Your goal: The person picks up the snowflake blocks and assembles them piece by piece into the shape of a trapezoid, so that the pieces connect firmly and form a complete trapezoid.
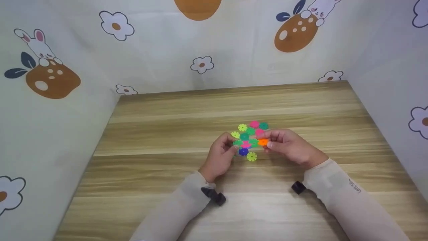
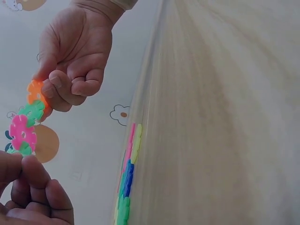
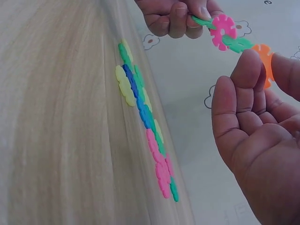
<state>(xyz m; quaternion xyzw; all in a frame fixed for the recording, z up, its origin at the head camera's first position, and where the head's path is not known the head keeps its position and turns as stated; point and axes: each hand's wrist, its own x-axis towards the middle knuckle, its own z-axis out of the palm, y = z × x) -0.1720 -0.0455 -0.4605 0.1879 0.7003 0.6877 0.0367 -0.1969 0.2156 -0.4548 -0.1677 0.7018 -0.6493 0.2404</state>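
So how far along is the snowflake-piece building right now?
Done: a short chain of green, pink and green pieces is joined. In hand: the left hand holds the chain while the right hand pinches the orange piece at its end. Left: many loose pieces on the table.

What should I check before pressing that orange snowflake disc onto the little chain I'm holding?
1. Right hand pinches orange disc: ok.
2. Left hand holds the other end of the chain: ok.
3. Chain lifted off the wooden table: ok.
4. Orange disc's slot fully seated on green disc: cannot tell.
5. Loose discs lie on the table within reach: ok.
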